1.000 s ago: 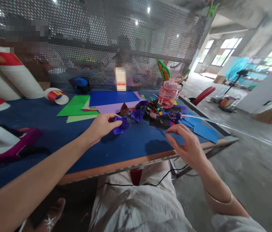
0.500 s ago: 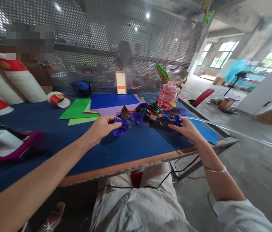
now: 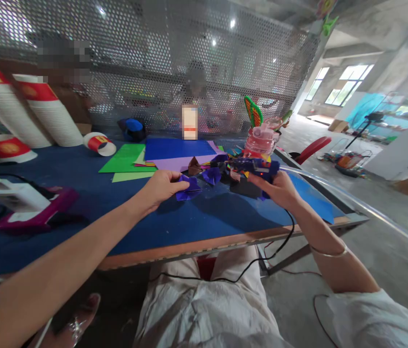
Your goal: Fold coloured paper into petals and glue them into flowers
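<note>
One blue glue gun (image 3: 256, 167) is gripped in the closed right hand (image 3: 278, 189), raised just above the counter (image 3: 175, 224), its long axis level and its nozzle pointing toward the left hand (image 3: 160, 187). That hand pinches one folded purple paper piece (image 3: 188, 187) on the counter, with a second purple piece (image 3: 211, 175) just beyond it.

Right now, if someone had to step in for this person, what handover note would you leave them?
Left hand: grip closed on a folded purple paper piece, resting on the blue table.
Right hand: grip closed on a blue glue gun, lifted off the table, nozzle pointing left toward the paper; its black cord hangs over the table edge.
Nearby: a second purple folded piece, coloured paper sheets, a pink bottle.
Done: paper folded, gun in hand.
Left: no glue visible on the piece yet, so gluing appears to remain.
</note>
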`<state>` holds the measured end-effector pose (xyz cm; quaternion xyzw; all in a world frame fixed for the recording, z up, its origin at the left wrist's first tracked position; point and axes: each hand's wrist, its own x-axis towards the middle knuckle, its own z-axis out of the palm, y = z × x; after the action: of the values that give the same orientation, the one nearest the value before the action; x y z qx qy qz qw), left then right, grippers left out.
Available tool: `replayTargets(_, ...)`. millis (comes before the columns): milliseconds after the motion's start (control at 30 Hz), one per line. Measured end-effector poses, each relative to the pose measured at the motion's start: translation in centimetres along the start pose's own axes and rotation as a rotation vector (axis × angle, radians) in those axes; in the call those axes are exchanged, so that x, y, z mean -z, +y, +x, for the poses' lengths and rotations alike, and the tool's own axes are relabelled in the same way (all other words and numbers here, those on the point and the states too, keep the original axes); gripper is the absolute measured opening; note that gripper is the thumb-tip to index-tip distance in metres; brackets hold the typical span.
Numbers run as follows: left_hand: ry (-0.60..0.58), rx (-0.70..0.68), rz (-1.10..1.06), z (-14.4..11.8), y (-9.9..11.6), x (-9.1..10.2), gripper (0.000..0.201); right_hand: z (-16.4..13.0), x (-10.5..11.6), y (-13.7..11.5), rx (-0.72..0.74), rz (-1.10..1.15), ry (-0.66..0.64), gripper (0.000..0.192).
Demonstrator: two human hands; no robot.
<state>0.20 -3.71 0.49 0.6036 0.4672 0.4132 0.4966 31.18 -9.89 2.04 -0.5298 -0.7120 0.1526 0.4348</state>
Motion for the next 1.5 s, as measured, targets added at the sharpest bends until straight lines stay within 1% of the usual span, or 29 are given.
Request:
replayTargets(67, 0.019, -0.005, 0.005, 0.1, 0.0, 0.2, 0.013, 0.7, -1.3, -1.5, 0.115, -0.028, -0.104, 0.036)
replayTargets(167, 0.047, -0.010, 0.027, 0.3, -0.1, 0.4, 0.009, 1.6, -3.2, -3.0, 0.218, -0.083, -0.216, 0.034)
replayTargets(267, 0.073, -0.022, 0.073, 0.3, -0.1, 0.6, 0.007, 2.1, -4.6, -3.2, 0.273, -0.121, -0.234, 0.035)
replayTargets(400, 0.067, -0.061, 0.123, 0.2, -0.2, 0.7, 0.005, 2.3, -5.6, -2.6, 0.283, -0.150, -0.214, 0.033)
replayTargets(633, 0.045, -0.099, 0.150, 0.4, -0.4, 0.8, 0.007, 2.2, -5.8, -2.3, 0.311, -0.183, -0.220, 0.030)
replayTargets(933, 0.033, -0.092, 0.239, 0.2, -0.1, 0.8, 0.011, 2.1, -6.0, -2.0, 0.347, -0.214, -0.211, 0.027)
replayTargets(1367, 0.027, -0.081, 0.216, 0.1, 0.1, 0.7, 0.009, 2.1, -6.0, -1.8, 0.396, -0.231, -0.212, 0.026)
replayTargets(1500, 0.024, -0.063, 0.201, 0.0, 0.2, 0.7, 0.009, 2.0, -6.0, -1.7, 0.388, -0.225, -0.205, 0.026)
